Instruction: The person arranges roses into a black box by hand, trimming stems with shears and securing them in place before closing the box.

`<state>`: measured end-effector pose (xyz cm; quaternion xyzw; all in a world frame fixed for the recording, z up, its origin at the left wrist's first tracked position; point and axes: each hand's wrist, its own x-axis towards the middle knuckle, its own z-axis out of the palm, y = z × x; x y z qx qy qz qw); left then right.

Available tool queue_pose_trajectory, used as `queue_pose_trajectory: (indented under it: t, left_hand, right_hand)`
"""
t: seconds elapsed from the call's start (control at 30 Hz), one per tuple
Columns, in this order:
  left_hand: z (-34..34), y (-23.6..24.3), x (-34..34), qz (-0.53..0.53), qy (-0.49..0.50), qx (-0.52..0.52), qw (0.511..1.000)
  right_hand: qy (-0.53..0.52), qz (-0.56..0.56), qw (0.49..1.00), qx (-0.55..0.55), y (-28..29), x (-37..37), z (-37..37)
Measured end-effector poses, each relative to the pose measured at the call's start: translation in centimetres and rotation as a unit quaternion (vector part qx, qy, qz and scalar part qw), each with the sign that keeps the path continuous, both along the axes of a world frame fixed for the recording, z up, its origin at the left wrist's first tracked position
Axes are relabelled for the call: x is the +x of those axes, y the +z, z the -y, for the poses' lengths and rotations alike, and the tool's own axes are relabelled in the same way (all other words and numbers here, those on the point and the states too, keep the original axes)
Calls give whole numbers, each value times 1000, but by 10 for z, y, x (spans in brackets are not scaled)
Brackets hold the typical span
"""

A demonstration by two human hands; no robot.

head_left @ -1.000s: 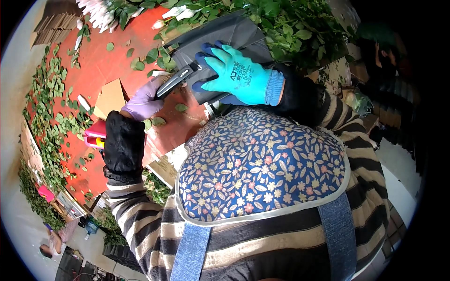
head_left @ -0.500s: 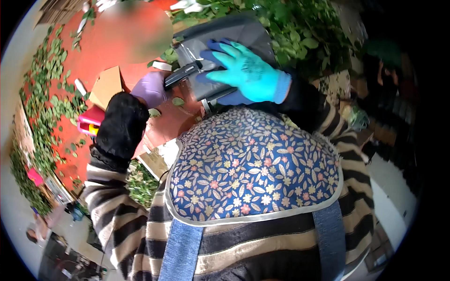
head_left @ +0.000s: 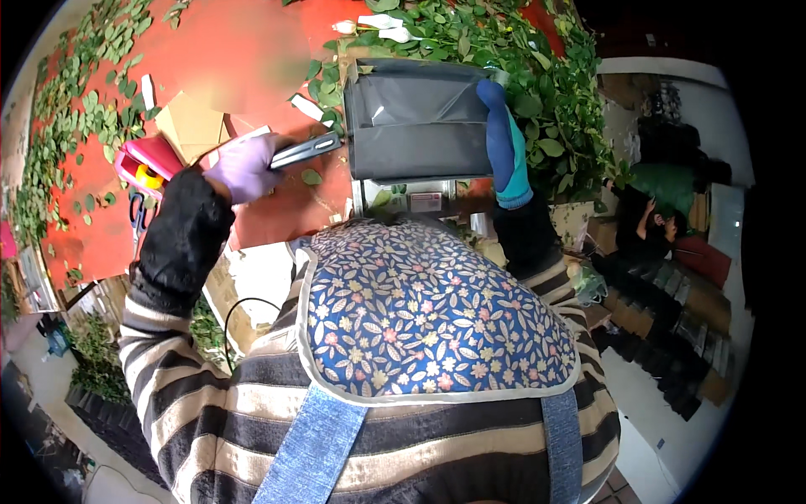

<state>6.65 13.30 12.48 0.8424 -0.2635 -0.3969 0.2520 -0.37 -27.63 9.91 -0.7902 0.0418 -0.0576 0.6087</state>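
My left hand (head_left: pixel 243 170), in a purple glove, is wrapped round a dark stapler (head_left: pixel 306 151). The stapler's front end points right, just short of a flat black wrapped package (head_left: pixel 420 147) and apart from it. The package has a glossy dark sheet with creases across it. At its right edge is my right hand (head_left: pixel 506 147), in a turquoise and dark-blue glove, seen edge-on. Its fingers are pressed together at that edge, their far side hidden.
Leafy green stems (head_left: pixel 546 101) pile up right of the package. White-wrapped flower heads (head_left: pixel 390 29) lie behind it. On the red table (head_left: pixel 277 50) are a cardboard piece (head_left: pixel 189 126), a pink tape dispenser (head_left: pixel 151 160), scissors (head_left: pixel 141 214) and loose leaves. Another person (head_left: pixel 651 223) is at far right.
My left hand and the stapler have moved away from the package, to the left. My right hand has gone from lying spread over the package to its right edge. The package now lies squarer.
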Motion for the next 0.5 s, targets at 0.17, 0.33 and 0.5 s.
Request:
queue_pose_trajectory:
  t: [0.17,0.33,0.5]
  left_hand:
    - [2,-31,-77,267,21,-7,964]
    - [37,-50,-124,390,68,57,916]
    - [45,-55,-131,446,87,87,886]
  right_hand:
    - [28,6,998,-56,-10,4,14]
    - [25,-19,994,-101,-18,15,37]
    - [-71,-205,973,72,39,30,-43]
